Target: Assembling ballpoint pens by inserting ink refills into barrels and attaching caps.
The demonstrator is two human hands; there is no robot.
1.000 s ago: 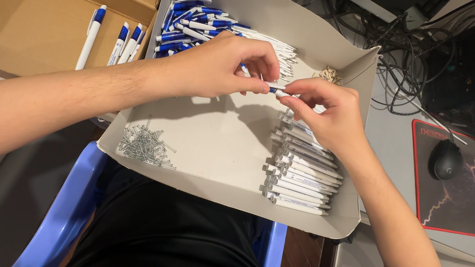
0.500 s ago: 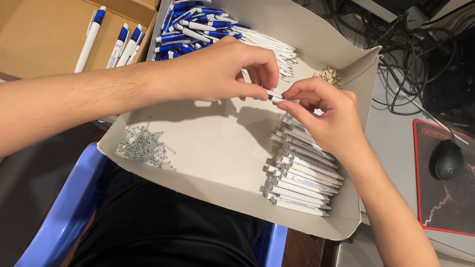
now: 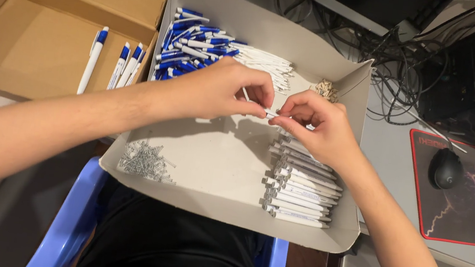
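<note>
Hands drawn slightly closer together than half a second earlier: the left hand (image 3: 218,92) and right hand (image 3: 311,124) pinch a small white pen part (image 3: 270,113) between fingertips above a grey cardboard tray (image 3: 215,167) of white pen barrels (image 3: 300,186) and blue-white pens (image 3: 194,43).

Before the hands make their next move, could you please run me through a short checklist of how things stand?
1. Left hand and right hand pinch one thin white part between them: ok.
2. Parts fully joined: cannot tell, fingers hide it.
3. White barrels stacked at the grey tray's right side: ok.
4. Blue-and-white pieces piled at the far corner: ok.
5. Small springs heaped at the near left corner: ok.
6. Finished pens lie in the cardboard box: ok.
</note>
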